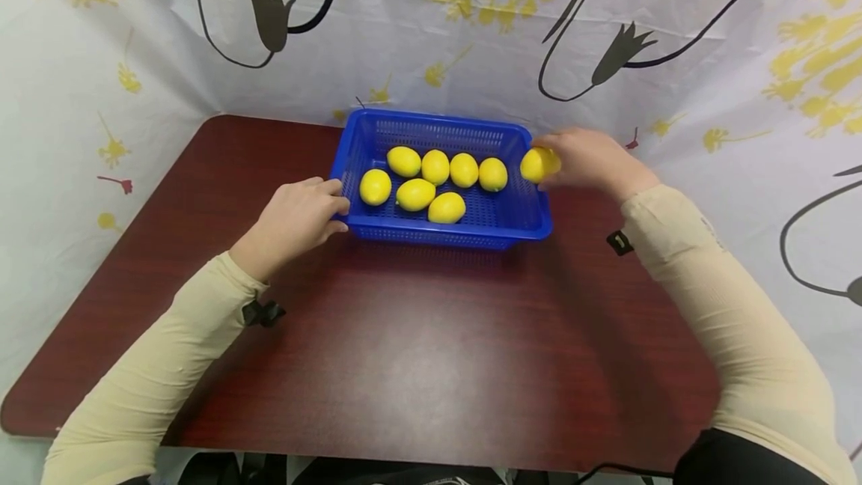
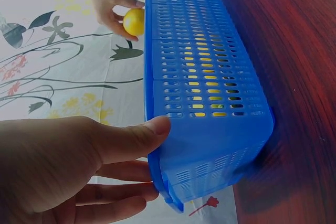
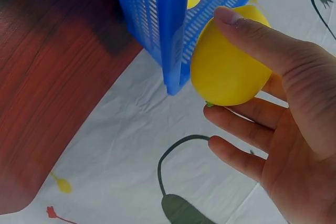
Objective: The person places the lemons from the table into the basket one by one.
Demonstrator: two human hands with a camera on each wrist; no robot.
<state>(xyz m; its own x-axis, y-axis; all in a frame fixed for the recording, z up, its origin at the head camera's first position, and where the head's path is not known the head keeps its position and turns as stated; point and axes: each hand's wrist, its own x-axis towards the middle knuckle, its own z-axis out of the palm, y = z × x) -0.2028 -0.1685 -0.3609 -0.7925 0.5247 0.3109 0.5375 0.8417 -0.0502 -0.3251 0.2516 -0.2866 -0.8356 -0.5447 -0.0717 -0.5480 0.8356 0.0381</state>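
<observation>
A blue plastic basket (image 1: 525,233) with slotted walls stands toward the back of the table, several yellow lemons (image 1: 415,194) lying on its floor. My left hand (image 1: 296,217) grips the basket's left end near the front corner. In the left wrist view its thumb (image 2: 157,125) presses the wall by the rim, with the fingers at the end side. My right hand (image 1: 589,162) holds one lemon (image 3: 231,66) at the basket's right rim, thumb on one side and fingers around the other. That lemon overlaps the rim in the head view.
The dark red wooden table (image 1: 417,350) has rounded corners and reaches to the person's lap. White cloth (image 1: 377,36) printed with yellow and grey flowers hangs behind it and at both sides. A black cable (image 1: 622,468) runs by the front edge.
</observation>
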